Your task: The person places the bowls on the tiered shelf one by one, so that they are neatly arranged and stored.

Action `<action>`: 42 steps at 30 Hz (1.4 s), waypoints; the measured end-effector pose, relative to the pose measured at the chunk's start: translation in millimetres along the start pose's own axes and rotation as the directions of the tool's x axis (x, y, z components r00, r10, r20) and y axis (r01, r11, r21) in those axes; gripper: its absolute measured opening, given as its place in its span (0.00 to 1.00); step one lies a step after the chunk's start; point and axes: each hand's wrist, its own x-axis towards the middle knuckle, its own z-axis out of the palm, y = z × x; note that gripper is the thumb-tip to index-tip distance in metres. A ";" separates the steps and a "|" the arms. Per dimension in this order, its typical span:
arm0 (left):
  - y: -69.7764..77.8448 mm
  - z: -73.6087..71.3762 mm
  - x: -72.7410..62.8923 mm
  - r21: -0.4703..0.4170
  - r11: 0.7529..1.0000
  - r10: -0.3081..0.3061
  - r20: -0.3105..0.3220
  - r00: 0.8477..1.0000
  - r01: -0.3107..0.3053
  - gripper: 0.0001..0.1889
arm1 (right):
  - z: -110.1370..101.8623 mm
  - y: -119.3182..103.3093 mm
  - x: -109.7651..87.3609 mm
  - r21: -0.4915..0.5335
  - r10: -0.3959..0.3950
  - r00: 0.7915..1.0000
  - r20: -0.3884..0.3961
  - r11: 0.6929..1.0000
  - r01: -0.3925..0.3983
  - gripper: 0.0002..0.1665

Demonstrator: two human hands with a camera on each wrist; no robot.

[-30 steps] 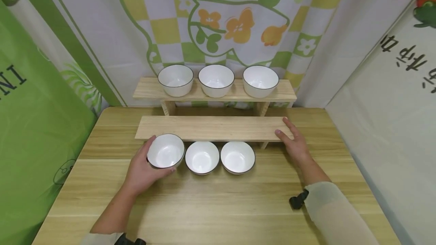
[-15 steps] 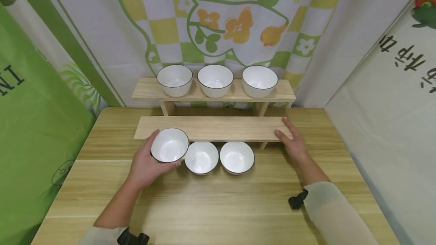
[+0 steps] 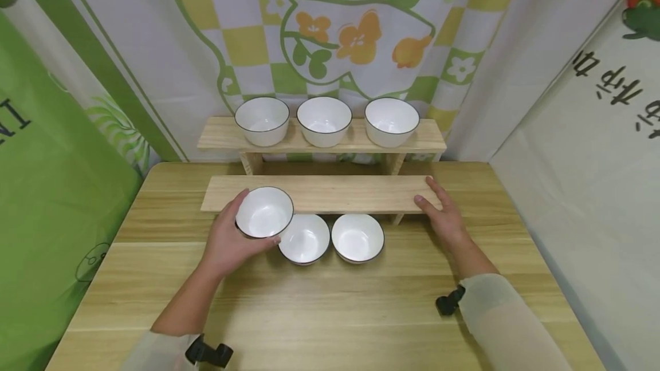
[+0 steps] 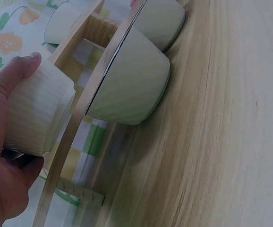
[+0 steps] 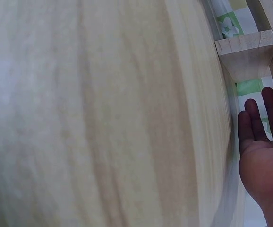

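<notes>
My left hand grips a white bowl with a dark rim, thumb and fingers around its side. The bowl is raised at the front edge of the lower shelf board, near its left end. In the left wrist view the held bowl is beside the board's edge, apart from the table. My right hand holds the right end of that board. Its thumb lies on top, and several fingers stretch beneath it in the right wrist view. Two matching bowls stand on the table before the shelf.
Three more white bowls stand in a row on the upper shelf board. A patterned curtain hangs behind the wooden table. Green cloth borders the left side, white cloth the right.
My left hand has lifted the bowl from the left of the table row and carried it up and rightward, over the lower board's front edge. The right hand has stayed put.
</notes>
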 end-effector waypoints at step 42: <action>32.9 34.6 28.6 -0.051 0.996 0.069 0.043 0.997 -0.067 0.65 | 1.0 -44.4 -21.9 0.018 0.007 1.000 0.012 1.000 -0.007 0.47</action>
